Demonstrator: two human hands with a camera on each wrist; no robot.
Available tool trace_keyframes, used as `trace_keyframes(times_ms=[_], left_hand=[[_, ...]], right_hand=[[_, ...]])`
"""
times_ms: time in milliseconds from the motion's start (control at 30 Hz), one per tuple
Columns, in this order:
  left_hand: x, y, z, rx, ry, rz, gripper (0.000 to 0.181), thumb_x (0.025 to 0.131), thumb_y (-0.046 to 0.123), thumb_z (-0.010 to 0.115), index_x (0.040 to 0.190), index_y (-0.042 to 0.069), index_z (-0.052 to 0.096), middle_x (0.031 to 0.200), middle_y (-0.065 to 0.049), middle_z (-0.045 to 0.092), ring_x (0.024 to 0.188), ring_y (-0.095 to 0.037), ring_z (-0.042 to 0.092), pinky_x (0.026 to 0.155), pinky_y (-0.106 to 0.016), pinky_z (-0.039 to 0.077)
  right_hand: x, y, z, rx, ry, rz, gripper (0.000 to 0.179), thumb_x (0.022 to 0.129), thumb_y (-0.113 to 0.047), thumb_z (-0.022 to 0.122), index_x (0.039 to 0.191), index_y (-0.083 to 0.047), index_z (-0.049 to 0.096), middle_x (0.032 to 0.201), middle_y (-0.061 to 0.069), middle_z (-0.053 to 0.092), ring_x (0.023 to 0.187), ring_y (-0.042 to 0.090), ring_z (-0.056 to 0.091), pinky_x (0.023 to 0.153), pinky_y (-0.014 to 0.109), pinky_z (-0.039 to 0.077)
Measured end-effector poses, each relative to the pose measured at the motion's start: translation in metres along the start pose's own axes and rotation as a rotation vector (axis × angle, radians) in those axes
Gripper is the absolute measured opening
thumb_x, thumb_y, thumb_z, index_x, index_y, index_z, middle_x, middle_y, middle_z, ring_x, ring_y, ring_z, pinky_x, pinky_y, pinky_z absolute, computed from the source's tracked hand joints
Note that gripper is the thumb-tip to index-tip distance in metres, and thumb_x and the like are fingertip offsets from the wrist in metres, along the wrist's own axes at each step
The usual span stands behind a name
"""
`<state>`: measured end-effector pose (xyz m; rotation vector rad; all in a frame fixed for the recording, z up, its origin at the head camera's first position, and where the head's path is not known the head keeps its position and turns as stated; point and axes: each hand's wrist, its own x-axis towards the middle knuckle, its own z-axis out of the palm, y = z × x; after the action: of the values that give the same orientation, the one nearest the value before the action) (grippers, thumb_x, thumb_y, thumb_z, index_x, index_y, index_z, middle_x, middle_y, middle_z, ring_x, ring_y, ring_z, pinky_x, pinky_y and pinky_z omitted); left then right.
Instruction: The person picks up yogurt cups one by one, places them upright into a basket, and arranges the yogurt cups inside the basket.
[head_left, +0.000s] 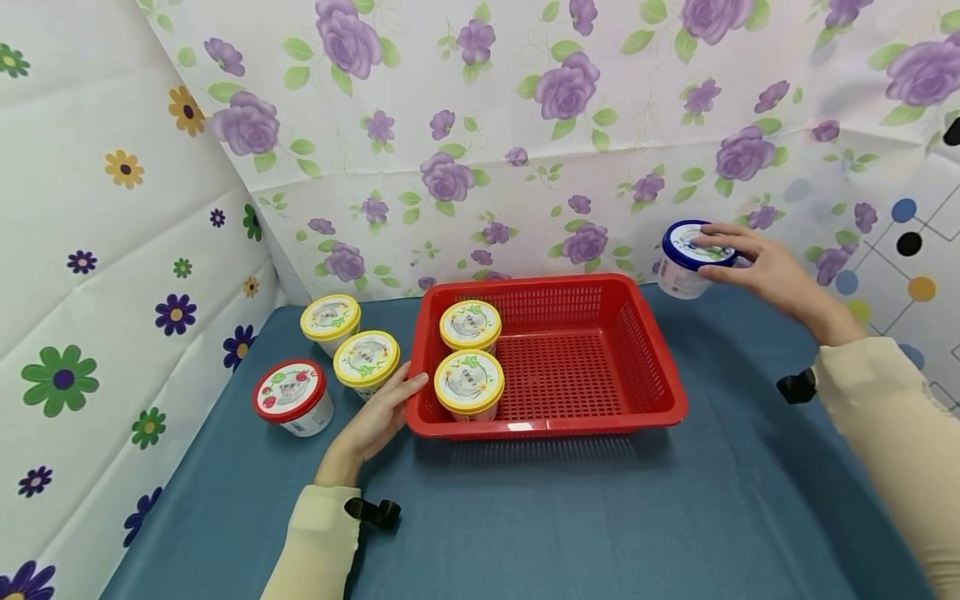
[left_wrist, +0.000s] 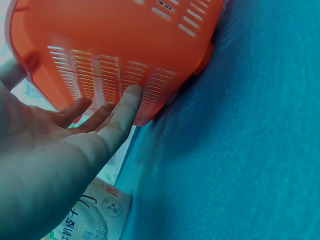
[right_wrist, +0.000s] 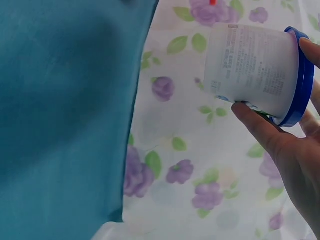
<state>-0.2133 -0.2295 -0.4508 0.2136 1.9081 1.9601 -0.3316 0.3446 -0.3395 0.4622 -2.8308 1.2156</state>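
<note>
My right hand (head_left: 765, 262) holds a tub with a blue lid (head_left: 684, 271) in the air, beyond the basket's right end. In the right wrist view its fingers lie around the lid and side of the tub (right_wrist: 252, 70), whose printed wall shows. My left hand (head_left: 375, 421) grips the left end of a red plastic basket (head_left: 547, 427). The left wrist view shows the thumb at the rim and the fingers against the slotted outer wall (left_wrist: 125, 30). Inside the basket, along its left side, stand two yellow-lidded tubs (head_left: 470, 323) (head_left: 469, 382).
Left of the basket stand two more yellow-lidded tubs (head_left: 330, 317) (head_left: 366, 358) and a red-lidded tub (head_left: 292, 396). A blue cloth (head_left: 555, 525) covers the table. Flower-patterned sheets (head_left: 450, 108) hang behind it and at the left.
</note>
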Motion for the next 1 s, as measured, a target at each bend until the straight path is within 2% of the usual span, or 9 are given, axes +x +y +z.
trace_keyframes(times_ms=[167, 300, 400, 500, 600, 700, 767, 933, 1000], left_hand=[[0.001, 0.001, 0.001, -0.001, -0.003, 0.003, 0.067, 0.11, 0.034, 0.047, 0.166, 0.014, 0.016, 0.165, -0.013, 0.033, 0.143, -0.025, 0.04, 0.118, -0.045, 0.038], [0.0, 0.001, 0.0, 0.002, -0.001, 0.004, 0.068, 0.11, 0.034, 0.047, 0.167, 0.014, 0.016, 0.164, -0.014, 0.033, 0.142, -0.026, 0.041, 0.117, -0.044, 0.04], [0.0, 0.001, 0.0, 0.002, 0.001, 0.004, 0.068, 0.11, 0.034, 0.047, 0.167, 0.015, 0.016, 0.164, -0.014, 0.034, 0.142, -0.026, 0.042, 0.116, -0.042, 0.042], [0.0, 0.001, 0.0, 0.0, 0.002, 0.004, 0.068, 0.11, 0.034, 0.047, 0.166, 0.014, 0.016, 0.164, -0.014, 0.034, 0.142, -0.027, 0.041, 0.115, -0.042, 0.042], [0.0, 0.0, -0.001, 0.0, 0.002, 0.006, 0.068, 0.11, 0.034, 0.047, 0.166, 0.014, 0.015, 0.164, -0.014, 0.033, 0.143, -0.027, 0.04, 0.116, -0.043, 0.041], [0.0, 0.0, -0.001, 0.002, 0.002, 0.005, 0.069, 0.11, 0.035, 0.047, 0.167, 0.013, 0.014, 0.165, -0.014, 0.032, 0.144, -0.028, 0.039, 0.117, -0.043, 0.04], [0.0, 0.0, -0.002, 0.001, 0.001, 0.004, 0.07, 0.11, 0.035, 0.048, 0.167, 0.014, 0.014, 0.165, -0.013, 0.032, 0.145, -0.028, 0.038, 0.117, -0.043, 0.04], [0.001, 0.0, -0.001, -0.002, -0.002, 0.003, 0.07, 0.109, 0.035, 0.048, 0.167, 0.014, 0.013, 0.165, -0.014, 0.032, 0.146, -0.029, 0.037, 0.118, -0.044, 0.039], [0.001, -0.001, -0.002, 0.001, -0.003, 0.003, 0.071, 0.109, 0.035, 0.048, 0.167, 0.013, 0.013, 0.165, -0.014, 0.032, 0.147, -0.03, 0.036, 0.118, -0.045, 0.039]], right_hand=[[0.002, -0.014, 0.0, -0.028, -0.011, -0.023, 0.061, 0.101, -0.036, 0.07, 0.157, -0.022, 0.05, 0.17, 0.0, 0.028, 0.15, 0.041, 0.027, 0.106, 0.069, 0.038], [0.004, -0.023, 0.001, -0.048, -0.019, -0.041, 0.06, 0.1, -0.037, 0.07, 0.155, -0.024, 0.052, 0.168, 0.0, 0.032, 0.147, 0.04, 0.03, 0.099, 0.035, 0.048], [0.005, -0.029, 0.001, -0.046, -0.03, -0.063, 0.058, 0.1, -0.037, 0.07, 0.155, -0.025, 0.053, 0.166, -0.002, 0.034, 0.145, 0.038, 0.031, 0.086, 0.015, 0.044], [0.007, -0.036, 0.002, -0.043, -0.04, -0.086, 0.057, 0.1, -0.036, 0.07, 0.154, -0.026, 0.054, 0.166, -0.004, 0.034, 0.147, 0.035, 0.03, 0.093, 0.021, 0.046], [0.01, -0.045, 0.003, -0.051, -0.048, -0.107, 0.057, 0.1, -0.034, 0.071, 0.154, -0.026, 0.054, 0.166, -0.004, 0.034, 0.15, 0.034, 0.029, 0.106, 0.047, 0.045], [0.014, -0.054, 0.005, -0.06, -0.059, -0.122, 0.057, 0.1, -0.033, 0.072, 0.153, -0.024, 0.055, 0.167, -0.002, 0.034, 0.152, 0.034, 0.028, 0.107, 0.067, 0.039], [0.016, -0.059, 0.006, -0.062, -0.064, -0.128, 0.057, 0.099, -0.032, 0.073, 0.152, -0.024, 0.056, 0.166, -0.002, 0.036, 0.151, 0.034, 0.03, 0.106, 0.063, 0.042], [0.019, -0.069, 0.009, -0.062, -0.084, -0.135, 0.056, 0.099, -0.032, 0.074, 0.151, -0.026, 0.057, 0.164, -0.003, 0.037, 0.148, 0.033, 0.033, 0.093, 0.025, 0.047], [0.02, -0.073, 0.011, -0.058, -0.094, -0.141, 0.056, 0.099, -0.033, 0.074, 0.151, -0.026, 0.057, 0.164, -0.003, 0.037, 0.147, 0.034, 0.033, 0.088, 0.019, 0.046]])
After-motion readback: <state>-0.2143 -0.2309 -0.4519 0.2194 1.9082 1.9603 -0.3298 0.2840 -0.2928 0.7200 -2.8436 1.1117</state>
